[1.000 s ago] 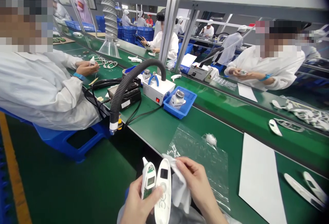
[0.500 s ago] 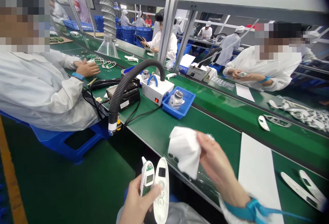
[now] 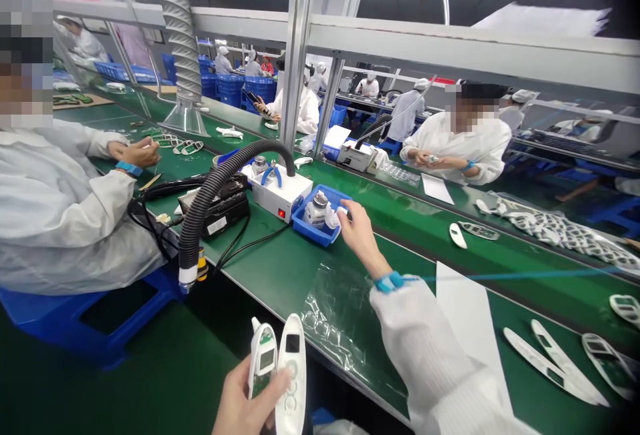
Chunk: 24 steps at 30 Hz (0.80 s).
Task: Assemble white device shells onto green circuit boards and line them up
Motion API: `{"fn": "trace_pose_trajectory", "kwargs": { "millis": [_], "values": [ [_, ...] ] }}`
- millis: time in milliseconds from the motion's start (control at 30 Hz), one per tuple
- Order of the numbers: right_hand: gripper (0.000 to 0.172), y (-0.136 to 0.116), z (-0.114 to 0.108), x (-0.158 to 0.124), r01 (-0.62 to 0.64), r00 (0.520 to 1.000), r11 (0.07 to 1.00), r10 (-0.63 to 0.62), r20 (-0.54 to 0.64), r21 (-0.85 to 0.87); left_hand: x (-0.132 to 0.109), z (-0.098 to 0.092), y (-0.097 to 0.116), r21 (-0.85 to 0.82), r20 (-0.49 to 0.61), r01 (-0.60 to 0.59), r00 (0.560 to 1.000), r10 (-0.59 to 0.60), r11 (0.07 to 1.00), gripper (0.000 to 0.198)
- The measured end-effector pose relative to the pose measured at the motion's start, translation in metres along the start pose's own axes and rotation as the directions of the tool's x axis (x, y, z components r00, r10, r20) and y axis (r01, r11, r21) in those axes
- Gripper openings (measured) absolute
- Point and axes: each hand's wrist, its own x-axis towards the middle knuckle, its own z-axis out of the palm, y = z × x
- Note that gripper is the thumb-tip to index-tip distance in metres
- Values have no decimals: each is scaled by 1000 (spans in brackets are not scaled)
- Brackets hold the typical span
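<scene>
In my left hand [image 3: 253, 395], low in the middle of the head view, are two parts held side by side. One is an ear-thermometer body [image 3: 263, 355] with a small screen and green circuit board showing; the other is a long white front cover [image 3: 291, 382] with a dark window and round button outlines. My right hand [image 3: 361, 232] reaches over the bench to the right edge of a blue tray [image 3: 323, 240]. Its thumb and forefinger pinch a crumpled white cloth [image 3: 332, 216] in the tray, beside a metal-capped bottle [image 3: 316, 210].
A clear plastic sheet [image 3: 335, 318] lies on the green bench. Beyond it stand a white box [image 3: 281, 195] with a red switch and a bent black hose [image 3: 200, 212]. White paper [image 3: 465, 328] and loose covers [image 3: 547, 365] lie rightward. Co-workers sit to the left and across.
My right hand has moved away from me with the white cloth, from above the plastic sheet to the blue tray. The left hand keeps hold of both parts. The view has tilted upward and shifted right.
</scene>
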Motion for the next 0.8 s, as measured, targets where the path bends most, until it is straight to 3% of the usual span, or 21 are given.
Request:
{"fn": "trace_pose_trajectory", "kwargs": {
  "millis": [67, 133, 200, 267, 333, 400, 500, 600, 800],
  "values": [
    [31, -14, -12, -47, -91, 996, 988, 87, 36, 126, 4, 3, 1, -6, 2, -4, 1000, 4, 1000, 54],
    [32, -34, -25, -102, -337, 930, 888, 263, 257, 313, 8, 8, 1, -29, 32, -4, 999, 5, 1000, 56],
    [37, -53, -34, -154, -611, 784, 626, 393, 480, 485, 11, 17, 1, -65, 85, 2, 996, 4, 998, 55],
    [42, -67, -38, -195, -724, 690, 340, 366, 625, 600, 13, 28, -1, -105, 143, 14, 990, 1, 994, 53],
    [47, -72, -38, -221, -739, 661, 135, 331, 673, 660, 14, 40, -4, -129, 201, 48, 979, -22, 991, 52],
    [51, -70, -37, -236, -717, 662, 28, 341, 668, 696, 13, 52, -9, -128, 254, 100, 965, -65, 987, 51],
    [53, -61, -41, -245, -680, 659, -32, 413, 629, 733, 12, 68, -17, -109, 308, 158, 944, -118, 981, 55],
    [50, -54, -51, -247, -656, 659, -22, 469, 587, 754, 10, 81, -22, -82, 336, 187, 930, -149, 979, 59],
    [44, -40, -80, -243, -616, 713, 192, 548, 437, 764, 12, 93, -23, -186, 278, 118, 959, -63, 975, 52]
  ]
}}
